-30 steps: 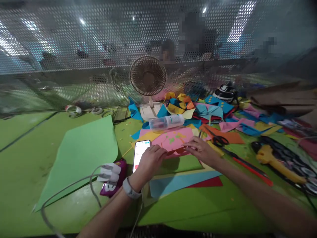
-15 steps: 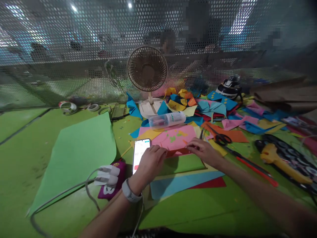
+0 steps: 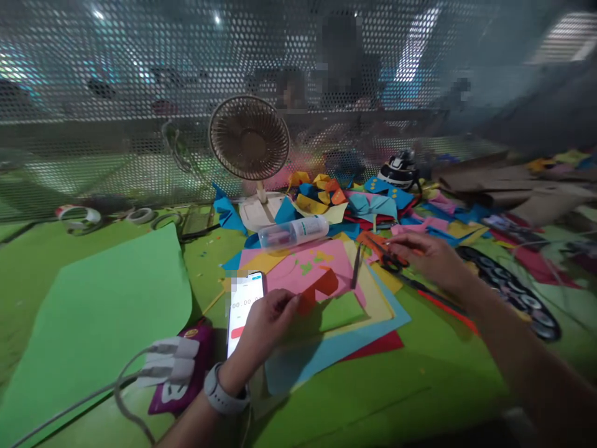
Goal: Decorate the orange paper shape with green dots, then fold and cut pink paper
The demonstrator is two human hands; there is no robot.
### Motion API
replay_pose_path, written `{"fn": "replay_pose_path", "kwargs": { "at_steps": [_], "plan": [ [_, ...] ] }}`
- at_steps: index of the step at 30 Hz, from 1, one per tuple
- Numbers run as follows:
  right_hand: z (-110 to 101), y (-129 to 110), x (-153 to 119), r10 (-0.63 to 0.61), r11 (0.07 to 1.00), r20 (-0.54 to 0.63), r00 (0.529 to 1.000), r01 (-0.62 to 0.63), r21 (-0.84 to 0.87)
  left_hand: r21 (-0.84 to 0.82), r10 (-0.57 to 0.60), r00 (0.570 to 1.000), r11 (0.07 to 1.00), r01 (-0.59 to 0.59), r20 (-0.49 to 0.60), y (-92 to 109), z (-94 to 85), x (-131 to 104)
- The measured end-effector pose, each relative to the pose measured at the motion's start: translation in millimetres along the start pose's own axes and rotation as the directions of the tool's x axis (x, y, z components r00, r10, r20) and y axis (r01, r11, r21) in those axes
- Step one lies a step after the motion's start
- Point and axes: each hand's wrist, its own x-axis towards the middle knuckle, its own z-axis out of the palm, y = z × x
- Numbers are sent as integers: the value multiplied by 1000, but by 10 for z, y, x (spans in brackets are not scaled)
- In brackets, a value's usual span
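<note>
My left hand (image 3: 275,314) pinches the left end of a small red-orange strip of paper (image 3: 321,287). The strip's free end sticks out above a green paper (image 3: 342,311) and a pink sheet (image 3: 284,264). My right hand (image 3: 426,254) hovers over the right side of the paper pile, fingertips by the black-handled scissors (image 3: 395,262) and an orange paper (image 3: 373,241). Whether its fingers touch either one is unclear. Tweezers (image 3: 356,267) lie on the pink sheet's right edge. Left of my left hand, a lit phone (image 3: 246,298) shows a timer.
A bottle (image 3: 293,232) lies before a fan (image 3: 249,140). Folded colored papers (image 3: 321,193) are heaped behind. On the left are a large green sheet (image 3: 116,292) and white plugs (image 3: 170,361) on a purple pouch (image 3: 198,348). A dark patterned case (image 3: 522,298) lies right.
My right hand has let go of the red-orange paper and moved right to the scissors. My left hand still holds the paper's other end. The view has shifted to the right.
</note>
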Motion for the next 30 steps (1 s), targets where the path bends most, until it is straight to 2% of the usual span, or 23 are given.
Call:
{"fn": "replay_pose_path", "kwargs": {
  "at_steps": [3,5,11,16,18,23,25,30],
  "plan": [
    [-218,207,-206,-16,961,-39,999,4,-278,-32,-30,999,999,30,15,18,-4,3],
    [-309,345,-355,35,933,-38,999,-46,-358,-52,-42,999,998,43,24,26,-7,5],
    [-474,630,-662,184,904,14,983,-163,-396,-82,-72,997,994,71,0,14,-24,24],
    [-581,707,-915,287,871,-49,957,-282,-403,-59,-61,998,996,60,-12,-14,-30,47],
    [-539,672,-1004,298,872,-26,954,-284,-399,-63,-56,998,997,55,-6,-27,-25,51],
    [-253,462,-1073,240,941,206,949,-175,-291,-74,-45,999,996,44,-6,-44,-16,50],
    [-161,401,-1056,222,953,264,939,-151,-263,-74,-37,999,997,37,-7,-41,-20,48],
    [-80,346,-1010,212,962,309,927,-142,-234,-85,-52,999,995,53,10,-25,-29,44]
  ]
}}
